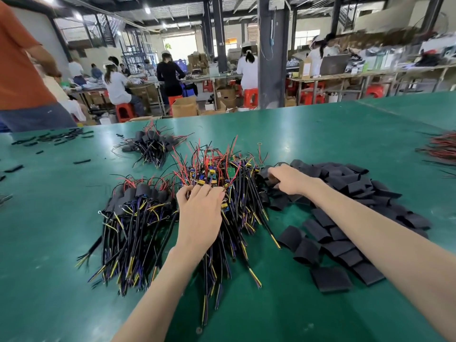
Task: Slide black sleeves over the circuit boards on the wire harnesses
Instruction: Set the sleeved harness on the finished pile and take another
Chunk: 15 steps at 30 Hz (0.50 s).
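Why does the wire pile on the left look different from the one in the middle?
The left pile has black sleeves covering its boards; the middle pile shows bare boards with blue and yellow parts. The left hand rests on the middle pile; no hand touches the left pile. Both have black cables, red wires and yellow tips, and lie on the green table.

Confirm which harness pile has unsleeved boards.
The middle pile, under the left hand: bare green boards show; near-left pile and far pile are sleeved.
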### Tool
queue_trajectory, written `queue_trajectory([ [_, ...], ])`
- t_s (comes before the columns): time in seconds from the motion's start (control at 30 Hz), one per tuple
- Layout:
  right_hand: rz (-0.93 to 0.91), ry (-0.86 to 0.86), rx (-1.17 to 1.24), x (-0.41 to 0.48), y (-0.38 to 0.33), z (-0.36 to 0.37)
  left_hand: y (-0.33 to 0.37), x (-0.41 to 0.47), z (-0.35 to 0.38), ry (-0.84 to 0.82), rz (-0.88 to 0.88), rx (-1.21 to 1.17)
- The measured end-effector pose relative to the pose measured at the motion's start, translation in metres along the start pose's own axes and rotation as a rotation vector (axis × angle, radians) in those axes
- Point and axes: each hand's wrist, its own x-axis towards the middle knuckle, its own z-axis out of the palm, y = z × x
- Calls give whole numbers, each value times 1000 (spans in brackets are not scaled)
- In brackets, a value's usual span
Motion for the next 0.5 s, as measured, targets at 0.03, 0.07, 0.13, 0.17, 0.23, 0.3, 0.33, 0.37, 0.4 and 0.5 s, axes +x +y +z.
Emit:
queue_trajectory([
  [0.03, -2, -8, 17, 1, 0, -1, 0, 0, 1, -10, 3, -13],
  [0.07, -10, -16, 21, 2, 0, -1, -1, 0, 1, -32, -4, -30],
  [0.13, -9, -36, 9, 4, -1, -2, 0, 0, 1, -114, -14, -93],
  [0.17, 2, -33, 7, 4, -1, -2, 1, 0, 0, -157, -18, -140],
  [0.23, 26, 49, -8, 3, -1, 0, 0, 0, -2, -232, -37, -248],
  [0.3, 33, 218, -35, -4, -2, 1, 2, 0, -3, -238, -23, -310],
  [0.33, 23, 308, -27, -10, -4, 2, 3, -1, -3, -209, -20, -344],
  [0.37, 1, 386, 15, -16, -6, 2, 5, -1, -4, -163, -36, -391],
  [0.4, -26, 441, 93, -24, -10, 2, 8, -1, -5, -109, -58, -435],
  [0.5, -99, 484, 335, -53, -24, 0, 12, 2, -6, 10, -107, -496],
])
